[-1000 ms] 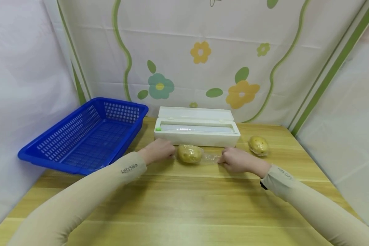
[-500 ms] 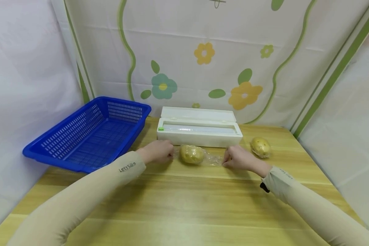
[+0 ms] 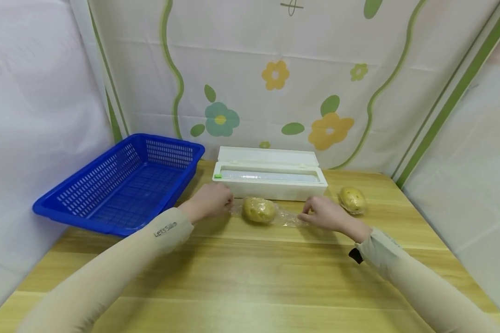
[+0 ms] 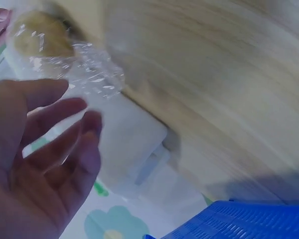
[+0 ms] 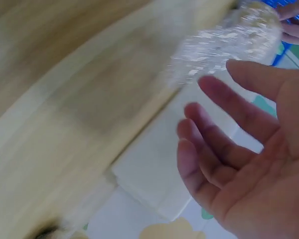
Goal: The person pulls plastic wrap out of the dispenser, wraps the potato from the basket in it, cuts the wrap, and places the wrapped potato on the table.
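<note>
A potato (image 3: 258, 210) wrapped in plastic film lies on the table between the two hands. Loose film (image 3: 286, 218) sticks out from its right end, and another film end (image 4: 97, 74) shows on its left side. My left hand (image 3: 210, 201) is just left of the potato; in the left wrist view its loosely bent fingers stand apart from the film, holding nothing. My right hand (image 3: 326, 213) is close to the right film end. Its fingers (image 5: 229, 112) are spread and relaxed in the right wrist view, with nothing between them.
Behind the potato stands a white cling film box (image 3: 271, 190), lid raised, a roll inside. To the right lies a second wrapped potato (image 3: 352, 200). A blue plastic basket (image 3: 189, 173) sits at the left. A flower-printed curtain (image 3: 241, 69) hangs behind the wooden table (image 3: 250, 277).
Both hands have let go of the twisted film ends. The left hand has moved slightly left, and the fingers of both hands have loosened. The potato stays in place.
</note>
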The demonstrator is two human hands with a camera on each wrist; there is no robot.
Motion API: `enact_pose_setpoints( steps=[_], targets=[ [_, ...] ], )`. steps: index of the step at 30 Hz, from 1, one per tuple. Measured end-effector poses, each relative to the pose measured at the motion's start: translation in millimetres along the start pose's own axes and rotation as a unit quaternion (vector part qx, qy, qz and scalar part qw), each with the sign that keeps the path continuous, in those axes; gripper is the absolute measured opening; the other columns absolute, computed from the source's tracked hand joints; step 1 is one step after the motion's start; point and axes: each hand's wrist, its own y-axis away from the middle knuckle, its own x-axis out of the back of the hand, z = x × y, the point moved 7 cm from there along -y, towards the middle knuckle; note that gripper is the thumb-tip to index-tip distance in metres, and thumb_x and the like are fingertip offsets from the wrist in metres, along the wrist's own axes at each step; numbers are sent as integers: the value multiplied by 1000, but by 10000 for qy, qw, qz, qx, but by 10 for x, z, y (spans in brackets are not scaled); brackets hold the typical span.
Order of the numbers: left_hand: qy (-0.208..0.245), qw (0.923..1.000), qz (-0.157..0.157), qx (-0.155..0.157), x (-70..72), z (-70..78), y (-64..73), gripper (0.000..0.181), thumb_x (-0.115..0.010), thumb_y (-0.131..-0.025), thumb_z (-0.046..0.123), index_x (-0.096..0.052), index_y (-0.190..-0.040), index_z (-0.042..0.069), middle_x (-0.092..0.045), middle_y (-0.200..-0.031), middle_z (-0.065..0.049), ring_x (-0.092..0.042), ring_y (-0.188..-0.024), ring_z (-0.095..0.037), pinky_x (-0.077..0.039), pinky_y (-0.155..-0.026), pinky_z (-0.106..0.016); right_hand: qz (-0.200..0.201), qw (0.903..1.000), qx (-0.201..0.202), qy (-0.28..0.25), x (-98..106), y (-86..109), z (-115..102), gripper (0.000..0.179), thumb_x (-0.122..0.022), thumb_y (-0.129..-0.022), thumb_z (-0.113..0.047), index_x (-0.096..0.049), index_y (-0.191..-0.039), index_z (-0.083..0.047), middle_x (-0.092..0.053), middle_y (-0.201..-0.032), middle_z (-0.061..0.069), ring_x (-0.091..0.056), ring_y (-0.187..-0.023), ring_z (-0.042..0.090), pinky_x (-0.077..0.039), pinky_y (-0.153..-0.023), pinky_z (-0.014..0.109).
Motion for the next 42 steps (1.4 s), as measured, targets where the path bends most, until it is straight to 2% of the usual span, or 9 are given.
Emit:
enact_pose_setpoints(
  steps=[2,4,7,10,17,23,27,32,42],
  targets=[
    [97,9990,426,135,79,1,15,10,-71,-89,21,-73,-82,14,-63,-81,2,-60,-73,-18,-51,-60,-37,288,9994,48,-159,52,-41,-37,12,-73,-91,-20,-76,-87,-8,-65,-87,-1,-60,-75,17,-51,-66,37],
    [384,9966,701,192,127,28,25,18,-76,-87,28,-77,-96,12,-67,-94,-1,-64,-80,-20,-53,-62,-38,502,9977,202,-419,97,-94,-94,16,-74,-90,-20,-75,-99,-6,-67,-96,3,-63,-85,23,-53,-73,42],
    [897,9919,861,246,125,88,25,35,-82,-81,34,-76,-107,12,-69,-105,-2,-63,-83,-17,-52,-62,-34,572,9928,416,-966,116,-197,-183,27,-73,-91,-21,-72,-113,-5,-69,-109,6,-63,-102,27,-51,-84,48],
    [1562,9827,904,424,82,143,18,39,-84,-79,34,-75,-109,11,-70,-106,-3,-63,-78,-12,-51,-60,-29,409,9854,395,-1606,77,-309,-245,31,-70,-94,-22,-70,-119,-4,-69,-113,6,-63,-104,25,-51,-87,46],
    [2854,9428,1198,1238,-15,180,24,40,-83,-81,23,-72,-115,4,-70,-112,-7,-67,-80,-13,-55,-68,-33,273,9724,-77,-2315,-50,-524,-244,33,-66,-97,-21,-67,-124,-2,-68,-116,8,-65,-101,22,-53,-86,35],
    [3524,9153,1320,1436,-122,272,36,47,-83,-81,15,-66,-120,-2,-65,-120,-14,-67,-95,-26,-55,-79,-39,326,9639,-117,-2641,-163,-564,-206,36,-69,-94,-14,-64,-126,2,-66,-120,15,-63,-107,28,-51,-90,39],
    [3622,9092,1485,1420,-202,301,37,40,-84,-80,15,-69,-113,-1,-67,-113,-14,-67,-96,-27,-55,-81,-37,334,9581,-79,-2844,-236,-549,-215,38,-70,-93,-12,-63,-126,5,-65,-120,18,-62,-106,32,-51,-89,43],
    [3668,9047,1597,1466,-255,288,42,37,-84,-81,16,-71,-112,0,-70,-108,-12,-68,-95,-25,-55,-81,-35,269,9607,-87,-2763,-202,-517,-338,33,-67,-94,-8,-63,-123,8,-67,-115,19,-64,-100,33,-53,-84,43],
    [3857,9043,1181,1399,-244,234,11,41,-81,-82,9,-68,-120,0,-67,-118,-13,-68,-99,-28,-54,-83,-37,268,9582,-431,-2815,-295,-502,-228,23,-79,-86,-21,-76,-104,-6,-72,-98,3,-67,-89,22,-55,-74,35]
  ],
)
